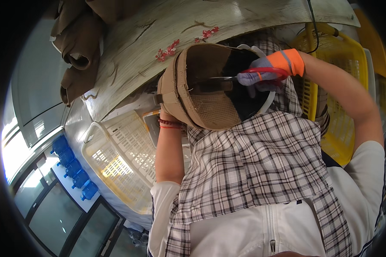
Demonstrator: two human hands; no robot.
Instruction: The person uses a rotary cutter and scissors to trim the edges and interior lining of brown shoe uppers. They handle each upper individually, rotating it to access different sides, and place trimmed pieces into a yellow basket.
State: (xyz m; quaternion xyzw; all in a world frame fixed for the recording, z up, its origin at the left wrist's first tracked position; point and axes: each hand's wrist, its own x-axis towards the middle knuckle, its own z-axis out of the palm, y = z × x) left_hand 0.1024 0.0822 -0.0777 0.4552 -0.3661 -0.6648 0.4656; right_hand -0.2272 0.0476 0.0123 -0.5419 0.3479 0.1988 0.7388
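I hold a brown cap [201, 85] upside down in front of my chest, its mesh lining and dark inside facing me. My left hand [166, 115] grips the cap from below and is mostly hidden behind it; only the wrist with a red bracelet shows. My right hand [258, 79], in a grey glove with an orange cuff, is closed on red-handled scissors [244, 73]. Their dark blades reach left into the cap's opening. A plaid cloth [261, 162] hangs over my front just under the cap.
A white plastic basket [116, 162] stands at my lower left and a yellow one [351, 85] at my right. Beyond the cap is a pale wood-grain table [158, 25] with small red flower marks. Brown fabric pieces [77, 51] hang at the upper left. A black cable [312, 21] crosses the table.
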